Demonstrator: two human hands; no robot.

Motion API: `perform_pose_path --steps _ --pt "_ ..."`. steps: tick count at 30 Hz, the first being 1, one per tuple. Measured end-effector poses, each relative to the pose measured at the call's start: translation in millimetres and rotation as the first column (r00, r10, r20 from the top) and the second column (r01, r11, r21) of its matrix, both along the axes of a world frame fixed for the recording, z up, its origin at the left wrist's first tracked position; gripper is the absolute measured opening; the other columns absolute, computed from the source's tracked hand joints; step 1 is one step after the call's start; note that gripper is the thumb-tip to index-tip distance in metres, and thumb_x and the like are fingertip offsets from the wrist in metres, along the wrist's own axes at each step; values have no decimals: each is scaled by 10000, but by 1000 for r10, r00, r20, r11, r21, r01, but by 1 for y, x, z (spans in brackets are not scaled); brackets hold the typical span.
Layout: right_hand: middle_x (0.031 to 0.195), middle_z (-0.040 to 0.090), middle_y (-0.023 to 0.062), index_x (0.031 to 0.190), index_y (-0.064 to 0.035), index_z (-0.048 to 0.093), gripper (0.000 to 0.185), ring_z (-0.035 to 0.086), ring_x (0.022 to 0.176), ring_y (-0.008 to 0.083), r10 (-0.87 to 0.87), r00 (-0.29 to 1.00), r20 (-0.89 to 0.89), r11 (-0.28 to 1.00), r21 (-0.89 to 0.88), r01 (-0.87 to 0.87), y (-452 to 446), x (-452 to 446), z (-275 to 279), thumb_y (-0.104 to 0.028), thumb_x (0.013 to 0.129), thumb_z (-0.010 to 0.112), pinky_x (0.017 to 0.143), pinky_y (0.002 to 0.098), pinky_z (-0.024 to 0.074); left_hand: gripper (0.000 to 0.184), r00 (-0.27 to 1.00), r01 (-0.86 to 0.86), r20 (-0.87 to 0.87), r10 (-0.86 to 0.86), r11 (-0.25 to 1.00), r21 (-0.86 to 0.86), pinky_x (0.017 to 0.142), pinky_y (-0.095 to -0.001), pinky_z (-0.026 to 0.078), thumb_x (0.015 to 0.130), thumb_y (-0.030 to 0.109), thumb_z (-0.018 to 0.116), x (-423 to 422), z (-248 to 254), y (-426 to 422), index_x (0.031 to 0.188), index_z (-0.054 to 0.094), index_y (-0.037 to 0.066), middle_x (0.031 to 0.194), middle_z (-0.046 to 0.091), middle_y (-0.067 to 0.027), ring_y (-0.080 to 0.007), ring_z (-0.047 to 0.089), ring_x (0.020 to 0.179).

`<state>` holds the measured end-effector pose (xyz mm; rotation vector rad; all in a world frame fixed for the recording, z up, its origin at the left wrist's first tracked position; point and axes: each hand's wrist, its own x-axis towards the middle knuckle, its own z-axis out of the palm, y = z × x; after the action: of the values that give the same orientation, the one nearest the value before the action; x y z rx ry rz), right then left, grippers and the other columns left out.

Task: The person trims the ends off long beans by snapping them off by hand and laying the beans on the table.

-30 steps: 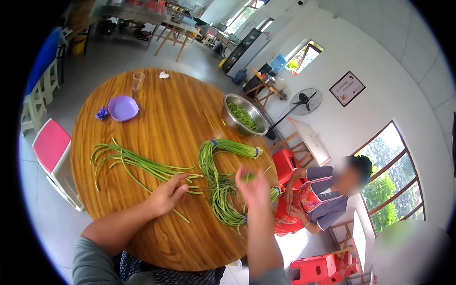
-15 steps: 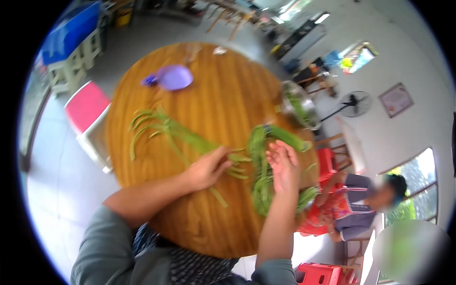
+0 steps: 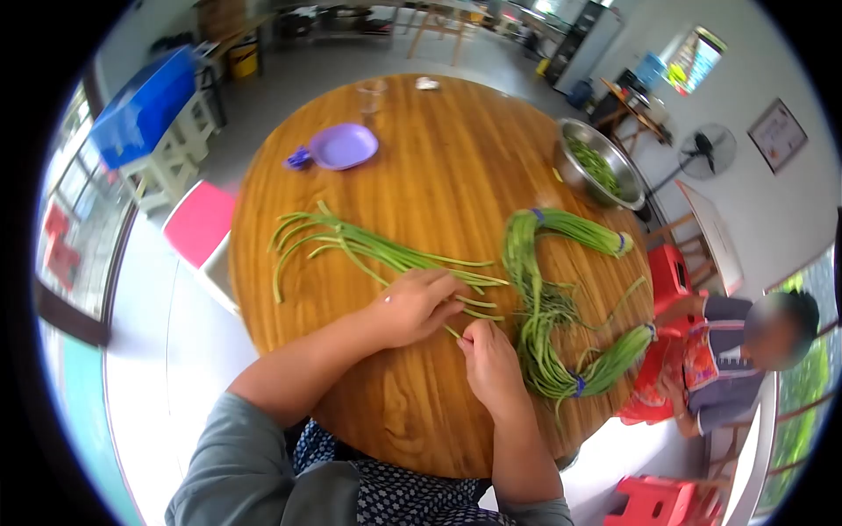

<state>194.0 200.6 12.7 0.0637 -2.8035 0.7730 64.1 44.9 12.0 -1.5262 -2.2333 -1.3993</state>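
Observation:
Long green garlic scapes [image 3: 377,250] lie loose across the middle of the wooden table, fanned out toward the left. Over their right ends, my left hand [image 3: 424,305] is closed with fingers curled round a scape. The thin end of that scape sticks out below it and reaches my right hand [image 3: 494,364], whose thumb and forefinger pinch it. To the right of my hands are tied bundles of garlic scapes [image 3: 535,329], bent into curves and bound with purple-blue bands. My fingers partly hide the held stem.
A steel bowl [image 3: 635,180] with cut green pieces stands at the table's right edge. Farther back are a purple plate [image 3: 344,146], a clear glass [image 3: 371,96] and a crumpled white item [image 3: 427,83]. Another person [image 3: 724,359] sits at right beside red stools [image 3: 653,501].
My right hand has come down and left from above the bundles and now pinches a scape's end. My left hand has moved close to it. The view has shifted.

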Motion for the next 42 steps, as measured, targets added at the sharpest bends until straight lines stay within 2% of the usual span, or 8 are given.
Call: perform_pose_path --steps 4,9,16,17,19,21,32,42 --pt "921 604 192 980 -5 525 153 597 823 402 -109 991 -82 984 -147 96 14 2 -3 6 869 629 699 459 481 187 975 151 -145 -165 983 -103 716 -409 510 856 128 672 8 -16 5 1023 645 51 888 631 -134 -348 626 831" --pt "895 603 169 981 -20 555 119 604 808 384 -51 981 -188 998 12 54 14 1 -9 -11 874 608 687 460 495 97 962 -45 -273 4 988 -145 669 -408 509 798 116 699 10 -12 8 863 647 67 803 607 -105 -318 618 769" --pt "897 622 147 993 -47 578 80 604 673 321 -144 970 -198 962 -259 90 12 -5 -20 -44 917 603 603 417 493 83 973 -91 -217 75 994 -65 606 -419 519 791 109 702 27 -8 9 831 646 63 771 633 -121 -326 633 690" --pt "895 630 130 993 -55 581 57 600 627 274 -223 963 -148 884 -446 137 12 -7 -23 -63 939 598 562 377 485 82 988 -71 -140 70 997 -3 600 -429 519 794 82 700 34 -4 11 847 646 50 791 643 -131 -336 637 706" --pt "890 605 45 1001 -65 591 30 519 598 100 -337 937 93 154 -976 153 19 -15 -17 -80 981 576 513 234 397 79 996 50 -74 -45 997 58 662 -416 533 822 88 683 51 -4 14 877 641 48 810 647 -137 -329 650 754" --pt "886 601 48 1016 -60 586 41 509 591 101 -387 918 83 5 -996 92 36 -14 -11 -84 984 579 509 237 387 85 997 64 -39 -60 990 123 677 -420 534 843 76 667 53 3 15 917 643 41 829 653 -144 -342 654 781" --pt "845 552 -1 1017 -67 552 72 474 672 85 11 970 243 202 -951 236 24 -7 -1 -130 996 581 607 224 390 334 949 198 276 -151 969 -151 756 -446 539 922 55 607 29 -17 5 1227 471 34 932 678 -194 -385 675 898" --pt "858 570 -5 994 -47 553 58 498 712 87 91 963 255 643 -753 139 32 -1 5 -56 962 601 647 234 429 100 981 189 -13 -191 978 -86 675 -455 511 858 107 657 2 -10 -7 931 629 45 837 639 -176 -377 636 792"
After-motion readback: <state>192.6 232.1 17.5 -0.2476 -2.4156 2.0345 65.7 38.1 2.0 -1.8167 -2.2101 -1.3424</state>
